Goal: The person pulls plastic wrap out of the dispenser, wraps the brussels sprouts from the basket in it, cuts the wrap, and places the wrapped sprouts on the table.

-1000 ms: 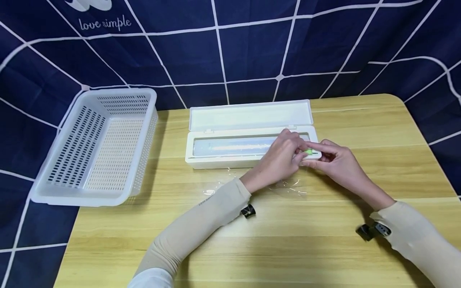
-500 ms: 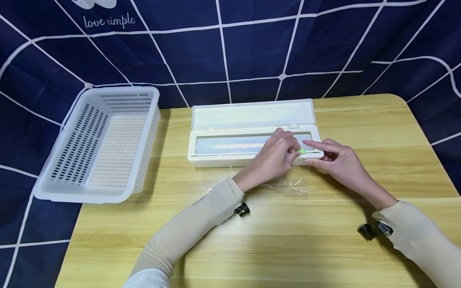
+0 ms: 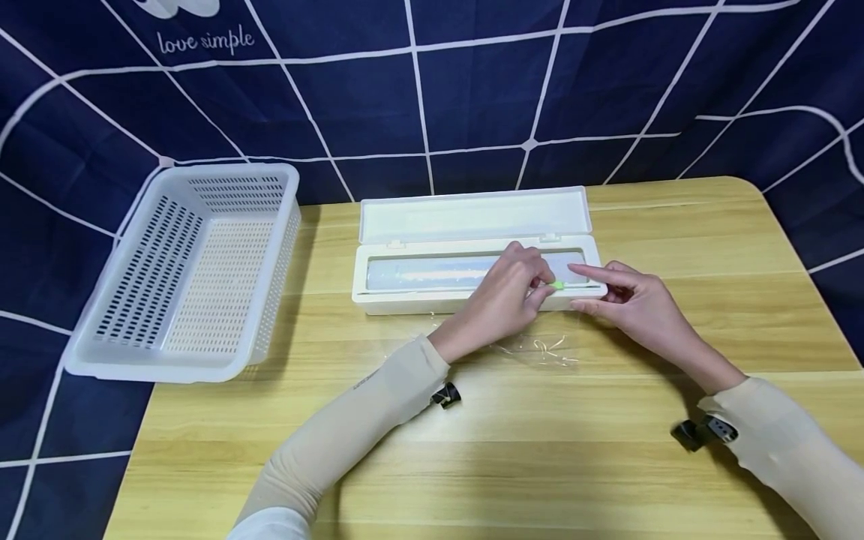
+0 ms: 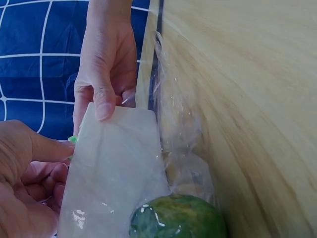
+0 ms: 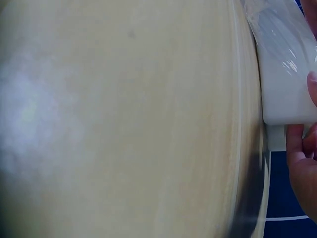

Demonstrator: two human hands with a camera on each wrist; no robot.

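Note:
A long white cling film box (image 3: 405, 306) lies on the table with its lid raised behind it and a clear roll (image 3: 432, 271) inside. My left hand (image 3: 506, 289) pinches the small green slide cutter (image 3: 557, 285) on the box's front rim. At the box's right end, my right hand (image 3: 631, 296) grips the corner, thumb in front and index finger on top. Clear film (image 3: 543, 349) hangs over the front onto the table. In the left wrist view, a glossy green rounded thing (image 4: 178, 218) shows by the film; its kind is unclear, and my left forearm hides its place in the head view.
A white perforated plastic basket (image 3: 273, 255) stands at the left, partly over the table's edge. A dark blue cloth (image 3: 472, 97) with white lines hangs behind the wooden table (image 3: 540, 465). Black wrist cameras sit by both sleeves.
My left hand has slid the green cutter leftward along the rim, away from the right end. My right hand stays at the box's corner. The whole view shifted slightly early on.

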